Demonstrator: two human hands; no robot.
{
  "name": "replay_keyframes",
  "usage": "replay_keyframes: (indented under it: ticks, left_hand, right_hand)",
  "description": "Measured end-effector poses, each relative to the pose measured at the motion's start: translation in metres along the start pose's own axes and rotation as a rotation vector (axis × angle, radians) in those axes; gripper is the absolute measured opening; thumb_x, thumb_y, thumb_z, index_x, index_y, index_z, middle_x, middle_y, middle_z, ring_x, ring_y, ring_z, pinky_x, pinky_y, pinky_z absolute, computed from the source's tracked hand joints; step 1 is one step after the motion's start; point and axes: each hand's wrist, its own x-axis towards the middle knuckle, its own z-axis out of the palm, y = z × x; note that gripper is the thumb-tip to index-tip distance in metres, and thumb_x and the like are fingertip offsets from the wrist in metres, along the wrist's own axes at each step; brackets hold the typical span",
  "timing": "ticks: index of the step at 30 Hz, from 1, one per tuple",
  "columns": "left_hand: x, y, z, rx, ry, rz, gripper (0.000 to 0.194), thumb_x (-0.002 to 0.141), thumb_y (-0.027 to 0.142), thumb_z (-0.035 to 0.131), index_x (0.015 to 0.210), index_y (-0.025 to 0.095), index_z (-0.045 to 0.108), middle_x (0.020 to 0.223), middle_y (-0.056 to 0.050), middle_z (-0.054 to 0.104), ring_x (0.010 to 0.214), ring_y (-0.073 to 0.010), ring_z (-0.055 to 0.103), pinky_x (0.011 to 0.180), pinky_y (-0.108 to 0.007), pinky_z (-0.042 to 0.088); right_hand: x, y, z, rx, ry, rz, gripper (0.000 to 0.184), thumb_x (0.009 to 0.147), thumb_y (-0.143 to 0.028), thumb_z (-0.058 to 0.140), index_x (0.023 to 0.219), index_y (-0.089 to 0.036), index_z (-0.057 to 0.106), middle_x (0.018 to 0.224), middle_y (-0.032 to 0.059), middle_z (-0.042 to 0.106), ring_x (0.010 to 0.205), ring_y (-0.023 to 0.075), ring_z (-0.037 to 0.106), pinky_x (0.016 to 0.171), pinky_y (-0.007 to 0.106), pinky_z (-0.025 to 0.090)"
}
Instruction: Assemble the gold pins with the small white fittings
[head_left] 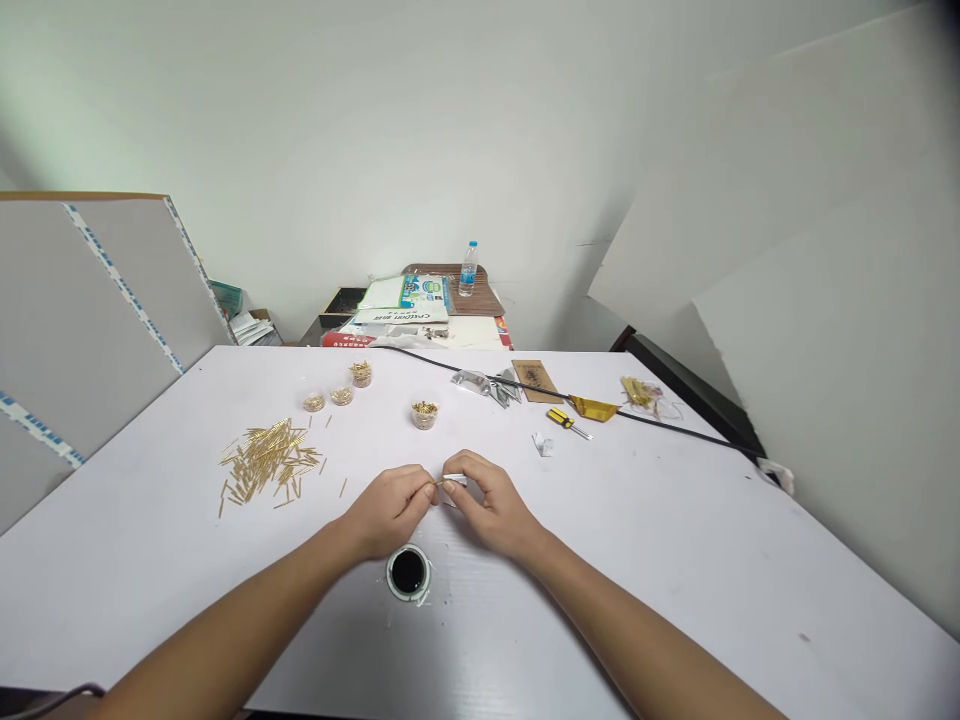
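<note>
Both hands meet over the middle of the white table. My left hand is closed in a pinch, its fingertips on a thin pin that is too small to name surely. My right hand is closed on a small silver piece, whose end touches the left fingertips. A round black hole with a white rim lies in the table just below the hands. To the left lies a heap of gold pins.
Several small clear cups of gold parts stand behind the hands. A yellow-and-black screwdriver, foil bags, a yellow packet and a black cable lie at the back right. Grey boards lean at left; a water bottle stands beyond.
</note>
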Motion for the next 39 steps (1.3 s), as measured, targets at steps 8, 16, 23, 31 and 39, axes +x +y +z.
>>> replay_keyframes:
  ticks: [8,16,23,31,39]
  left_hand:
    - [-0.0004,-0.0026,0.0000,-0.013,-0.009,-0.005,0.028,0.099,0.024,0.036,0.080,0.019,0.056,0.079,-0.002,0.062,0.077,-0.0158,0.057,0.076,-0.029,0.045]
    - [0.0005,-0.0051,0.0025,0.033,-0.016,-0.005,0.036,0.102,0.030,0.031,0.073,0.019,0.050,0.070,0.000,0.056,0.070,-0.0155,0.054,0.070,-0.029,0.043]
    - [0.0011,-0.0048,0.0048,0.182,0.017,0.049,0.034,0.104,0.028,0.030,0.077,0.020,0.049,0.074,-0.001,0.058,0.071,-0.0161,0.054,0.070,-0.030,0.043]
    - [0.0008,-0.0084,0.0052,0.462,0.041,0.159,0.029,0.102,0.021,0.032,0.077,0.021,0.047,0.074,-0.002,0.057,0.070,-0.0176,0.051,0.067,-0.032,0.040]
    - [0.0017,-0.0105,0.0000,0.532,-0.005,0.183,0.027,0.099,0.019,0.036,0.073,0.021,0.044,0.070,-0.002,0.056,0.066,-0.0178,0.049,0.064,-0.032,0.037]
  right_hand:
    - [-0.0016,0.0025,0.0021,0.040,-0.008,0.026,0.018,0.100,-0.029,0.050,0.104,-0.022,0.066,0.103,0.0065,0.070,0.099,0.0207,0.065,0.091,0.037,0.050]
    - [-0.0011,0.0002,0.0015,0.040,0.009,0.085,0.016,0.098,-0.028,0.053,0.103,-0.022,0.067,0.102,0.0055,0.072,0.098,0.0207,0.067,0.090,0.037,0.051]
    - [-0.0020,0.0002,0.0020,-0.047,0.026,0.032,0.015,0.098,-0.024,0.050,0.099,-0.021,0.065,0.098,0.0063,0.072,0.093,0.0207,0.067,0.086,0.037,0.051]
    - [-0.0017,-0.0006,-0.0001,-0.230,0.002,-0.056,0.013,0.095,-0.018,0.048,0.095,-0.022,0.060,0.093,0.0076,0.070,0.087,0.0224,0.064,0.081,0.039,0.049]
    - [-0.0008,0.0030,-0.0033,-0.190,-0.064,-0.060,0.014,0.095,-0.017,0.046,0.096,-0.021,0.060,0.092,0.0064,0.069,0.087,0.0211,0.064,0.080,0.037,0.049]
